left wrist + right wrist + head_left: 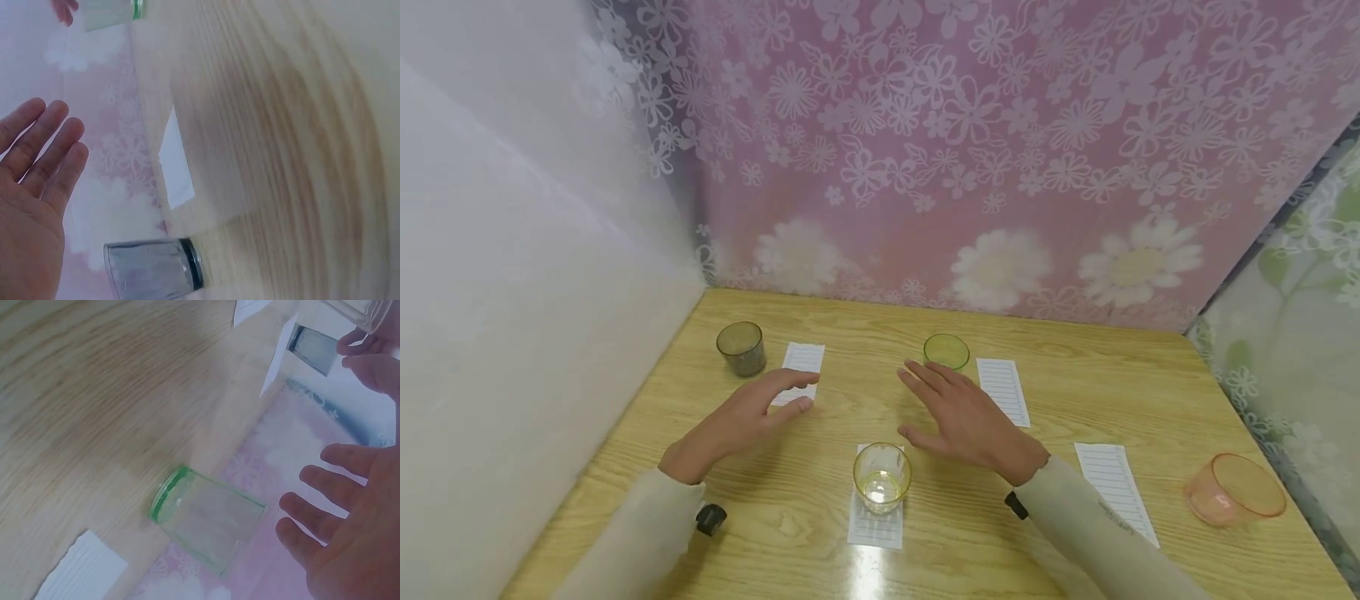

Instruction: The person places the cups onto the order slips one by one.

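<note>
A clear yellow-tinted glass (pixel 882 479) stands on a lined paper slip (pixel 876 533) at the front middle of the table. My left hand (pixel 748 417) hovers left of it with fingers extended and thumb apart, holding nothing. Beyond that hand stand a grey glass (pixel 742 350) and a second paper slip (pixel 805 357). On the other side, my right hand (pixel 964 417) is spread in the air, also holding nothing. Its fingers overlap a green glass (pixel 947 350) in the head view; the right wrist view shows that green glass (pixel 209 519) upright and apart from the fingers.
An orange glass (pixel 1232 492) stands near the table's right edge, with a paper slip (pixel 1116 492) to its left. Another slip (pixel 1003 392) lies beside the green glass. A pink flowered curtain (pixel 1000 167) hangs behind the table, and a white wall (pixel 535 250) borders its left.
</note>
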A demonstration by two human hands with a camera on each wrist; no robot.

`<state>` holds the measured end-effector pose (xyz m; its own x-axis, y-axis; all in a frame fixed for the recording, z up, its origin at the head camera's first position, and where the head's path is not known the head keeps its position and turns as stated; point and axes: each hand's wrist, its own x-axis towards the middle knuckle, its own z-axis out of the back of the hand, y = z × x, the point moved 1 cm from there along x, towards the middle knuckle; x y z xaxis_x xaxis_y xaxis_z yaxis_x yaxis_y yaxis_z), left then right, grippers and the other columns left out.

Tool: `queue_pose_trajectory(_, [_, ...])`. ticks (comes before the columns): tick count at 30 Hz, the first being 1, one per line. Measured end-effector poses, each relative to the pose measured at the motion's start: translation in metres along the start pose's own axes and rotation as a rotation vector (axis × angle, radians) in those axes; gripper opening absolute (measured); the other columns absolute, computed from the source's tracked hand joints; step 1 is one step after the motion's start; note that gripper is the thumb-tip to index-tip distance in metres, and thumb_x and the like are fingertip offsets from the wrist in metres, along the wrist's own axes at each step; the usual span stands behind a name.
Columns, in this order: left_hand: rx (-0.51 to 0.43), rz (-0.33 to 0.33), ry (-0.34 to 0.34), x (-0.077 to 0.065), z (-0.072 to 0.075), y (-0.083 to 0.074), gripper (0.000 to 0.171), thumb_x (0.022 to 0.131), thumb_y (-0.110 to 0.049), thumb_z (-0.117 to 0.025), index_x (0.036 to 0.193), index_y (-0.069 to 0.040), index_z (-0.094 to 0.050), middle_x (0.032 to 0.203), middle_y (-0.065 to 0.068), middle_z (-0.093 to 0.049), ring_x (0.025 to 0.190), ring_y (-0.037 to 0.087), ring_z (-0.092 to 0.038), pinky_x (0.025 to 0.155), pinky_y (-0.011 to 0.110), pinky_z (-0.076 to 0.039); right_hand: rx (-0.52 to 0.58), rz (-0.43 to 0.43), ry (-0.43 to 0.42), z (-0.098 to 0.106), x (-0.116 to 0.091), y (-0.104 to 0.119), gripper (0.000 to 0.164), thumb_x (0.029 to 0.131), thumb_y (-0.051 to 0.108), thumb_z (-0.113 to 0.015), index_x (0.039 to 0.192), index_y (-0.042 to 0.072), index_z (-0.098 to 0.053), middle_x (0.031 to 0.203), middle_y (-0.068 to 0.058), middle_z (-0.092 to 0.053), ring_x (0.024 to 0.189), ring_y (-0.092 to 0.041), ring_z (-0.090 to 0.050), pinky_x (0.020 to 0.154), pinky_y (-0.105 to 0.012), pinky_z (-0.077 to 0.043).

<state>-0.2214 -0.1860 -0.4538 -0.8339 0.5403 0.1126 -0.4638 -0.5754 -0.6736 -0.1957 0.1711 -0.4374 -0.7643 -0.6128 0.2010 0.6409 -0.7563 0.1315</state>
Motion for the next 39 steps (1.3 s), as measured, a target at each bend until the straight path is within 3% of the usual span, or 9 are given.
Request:
queue_pose_trajectory(9, [0.089, -0.013, -0.065, 0.004, 0.021, 0.013, 0.051, 0.113, -0.040, -0.062, 0.154, -0.010, -0.061, 0.157, 0.010, -0.062, 0.150, 0.036, -0.055, 0.120, 0.061, -0.046, 0.048, 0.005, 0.031, -0.004, 0.025, 0.000, 0.079, 0.107, 0.054, -0.064, 0.169, 0.010, -0.042, 0.174, -0.013, -0.042, 0.158, -0.042, -0.044, 0.127, -0.059, -0.040])
queue_pose_trajectory(17, [0.131, -0.014, -0.107, 0.012, 0.038, 0.017, 0.056, 0.114, -0.039, -0.061, 0.160, -0.009, -0.053, 0.162, 0.015, -0.055, 0.145, 0.043, -0.057, 0.114, 0.065, -0.051, 0.072, 0.028, 0.045, -0.007, 0.046, 0.001, 0.079, 0.107, 0.054, -0.063, 0.169, 0.009, -0.041, 0.174, -0.013, -0.042, 0.158, -0.041, -0.044, 0.129, -0.058, -0.038])
queue_pose_trajectory(24, [0.172, 0.010, -0.148, 0.014, 0.050, 0.022, 0.057, 0.113, -0.038, -0.062, 0.160, -0.007, -0.051, 0.160, 0.019, -0.055, 0.149, 0.046, -0.051, 0.115, 0.068, -0.047, 0.108, 0.043, 0.079, -0.013, 0.061, 0.005, 0.080, 0.108, 0.056, -0.060, 0.169, 0.009, -0.040, 0.174, -0.014, -0.041, 0.158, -0.040, -0.043, 0.128, -0.060, -0.038])
queue_pose_trajectory(35, [0.294, -0.110, -0.326, 0.016, 0.061, 0.040, 0.057, 0.101, -0.014, -0.078, 0.151, 0.005, -0.058, 0.155, 0.028, -0.056, 0.145, 0.052, -0.046, 0.118, 0.071, -0.039, 0.138, 0.009, 0.130, -0.018, 0.077, 0.008, 0.085, 0.108, 0.062, -0.058, 0.171, 0.010, -0.036, 0.177, -0.012, -0.036, 0.161, -0.038, -0.039, 0.130, -0.059, -0.036])
queue_pose_trajectory(39, [0.314, -0.094, -0.373, 0.017, 0.066, 0.044, 0.060, 0.100, -0.013, -0.080, 0.152, 0.008, -0.056, 0.157, 0.029, -0.053, 0.148, 0.052, -0.044, 0.119, 0.071, -0.038, 0.153, -0.014, 0.156, -0.022, 0.081, 0.006, 0.087, 0.107, 0.065, -0.057, 0.172, 0.013, -0.035, 0.178, -0.009, -0.035, 0.162, -0.037, -0.038, 0.129, -0.060, -0.037])
